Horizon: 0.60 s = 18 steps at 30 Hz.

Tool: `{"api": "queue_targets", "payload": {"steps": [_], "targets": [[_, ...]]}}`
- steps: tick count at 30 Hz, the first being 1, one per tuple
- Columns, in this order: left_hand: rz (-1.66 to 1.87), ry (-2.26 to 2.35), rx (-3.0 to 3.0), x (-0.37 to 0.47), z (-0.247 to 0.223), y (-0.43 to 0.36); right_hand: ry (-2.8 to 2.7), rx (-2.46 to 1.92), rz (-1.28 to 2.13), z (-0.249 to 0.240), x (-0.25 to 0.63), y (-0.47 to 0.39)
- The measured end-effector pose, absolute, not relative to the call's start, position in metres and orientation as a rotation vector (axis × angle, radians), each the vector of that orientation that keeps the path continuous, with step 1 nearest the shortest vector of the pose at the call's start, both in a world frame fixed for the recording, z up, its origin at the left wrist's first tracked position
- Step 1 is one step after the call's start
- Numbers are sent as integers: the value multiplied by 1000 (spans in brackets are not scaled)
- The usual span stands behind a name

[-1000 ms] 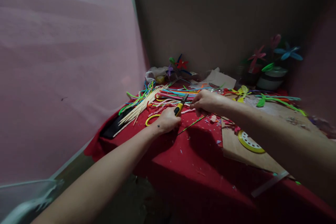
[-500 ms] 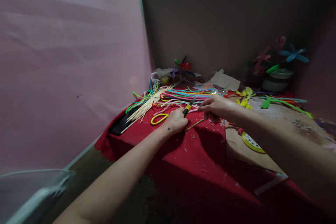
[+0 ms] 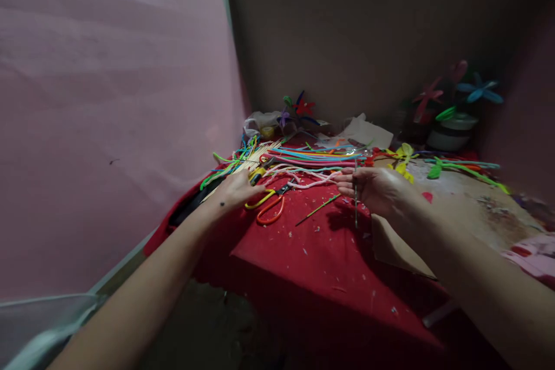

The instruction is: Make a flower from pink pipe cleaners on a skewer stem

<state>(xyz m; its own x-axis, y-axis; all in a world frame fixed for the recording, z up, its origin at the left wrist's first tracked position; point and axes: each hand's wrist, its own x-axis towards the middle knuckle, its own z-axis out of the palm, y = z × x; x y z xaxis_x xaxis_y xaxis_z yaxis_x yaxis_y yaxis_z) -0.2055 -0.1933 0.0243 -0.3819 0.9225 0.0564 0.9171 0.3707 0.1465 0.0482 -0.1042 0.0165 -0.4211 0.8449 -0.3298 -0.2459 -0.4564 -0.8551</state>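
My left hand (image 3: 236, 188) is at the left of the red cloth, its thumb stretched out and apart from the fingers. Its fingertips are beside a yellow and black cutter (image 3: 257, 174), partly hidden by the hand. Just right of it lie scissors (image 3: 269, 219) with one orange and one yellow handle loop. My right hand (image 3: 376, 188), palm partly turned up, holds a thin dark stick (image 3: 356, 208) upright across its fingers. Between the hands, a thin green stick (image 3: 318, 210) lies slanted on the cloth.
Coloured fuzzy stems (image 3: 314, 156) and pale wooden skewers (image 3: 269, 153) lie behind the hands. A yellow fuzzy flower (image 3: 404, 151) is on a board (image 3: 459, 208) at the right. Pink and blue flowers stand near a pale pot (image 3: 448, 134). Small scraps dot the red cloth (image 3: 299, 260).
My left hand has moved left and loosened from the cutter, uncovering the scissors' orange loop. My right hand has moved slightly right and turned, and the thin stick in it now shows.
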Motion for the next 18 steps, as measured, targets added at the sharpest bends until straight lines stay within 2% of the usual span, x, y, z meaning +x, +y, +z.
{"api": "queue_targets", "payload": {"steps": [3,10,18], "targets": [[55,2639,1604,-229,13,-195,-1049,-1088,1912,5,44,-104],[-55,2569,1784,-237,6,-188,-1155,-1080,1849,-23,32,-109],[155,2850,1793,-273,11,-128,-1081,-1086,1737,-32,32,-113]]}}
